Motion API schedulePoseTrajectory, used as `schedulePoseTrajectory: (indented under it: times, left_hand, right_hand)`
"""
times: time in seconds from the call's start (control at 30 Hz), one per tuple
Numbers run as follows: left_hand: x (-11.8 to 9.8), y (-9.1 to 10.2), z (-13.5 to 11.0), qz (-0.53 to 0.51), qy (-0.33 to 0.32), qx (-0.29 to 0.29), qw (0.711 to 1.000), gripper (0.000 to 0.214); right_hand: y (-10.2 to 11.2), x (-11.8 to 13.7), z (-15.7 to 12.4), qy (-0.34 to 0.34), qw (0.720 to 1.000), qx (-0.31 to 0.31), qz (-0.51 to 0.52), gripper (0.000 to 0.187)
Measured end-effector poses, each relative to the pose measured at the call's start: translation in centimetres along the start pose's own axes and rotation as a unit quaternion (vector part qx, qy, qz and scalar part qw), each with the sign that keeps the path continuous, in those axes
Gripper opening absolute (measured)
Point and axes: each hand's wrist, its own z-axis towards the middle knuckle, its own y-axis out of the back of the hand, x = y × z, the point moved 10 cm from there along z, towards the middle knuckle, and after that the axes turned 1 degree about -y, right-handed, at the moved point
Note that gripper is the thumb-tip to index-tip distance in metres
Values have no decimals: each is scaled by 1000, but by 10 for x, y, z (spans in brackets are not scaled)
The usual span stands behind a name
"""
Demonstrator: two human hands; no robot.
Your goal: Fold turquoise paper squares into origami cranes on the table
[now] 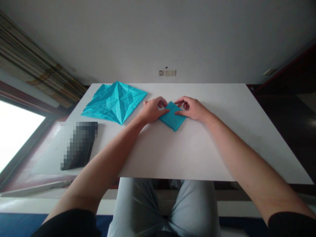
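Note:
A small square of folded turquoise paper lies turned like a diamond on the white table, one corner toward me. At its left edge my left hand has the thumb on top and the other fingers curled at the upper left side. My right hand grips the right side the same way, thumb flat on the paper and fingers bent by the upper right edge. The fingertips underneath are partly hidden.
Unfolded, creased turquoise paper sheets lie at the table's back left. A dark, pixelated flat object rests at the left. The white table meets a wall with sockets. A curtain and window are at left.

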Motion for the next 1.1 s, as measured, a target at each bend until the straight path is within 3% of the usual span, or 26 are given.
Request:
schedulePoseTrajectory:
  times: [0.17,0.33,0.53,0.73,0.9,1.1]
  left_hand:
    - [-12,-1,-1,-80,-56,-6,995,44]
    - [-40,4,-7,-14,-152,20,988,25]
    - [-49,2,-11,13,-224,90,970,37]
    - [-45,6,-12,55,-238,89,966,34]
    - [-41,3,-10,75,-220,75,970,45]
    - [-42,7,-12,98,-227,67,967,41]
  right_hand:
    - [-1,6,0,11,1000,-1,12,45]
    - [3,17,0,60,998,1,-1,25]
    - [3,25,-6,108,993,23,-41,12]
    - [4,29,-7,133,990,18,-50,22]
    - [7,32,-8,135,988,10,-70,17]
    - [8,40,-16,152,980,21,-130,17]
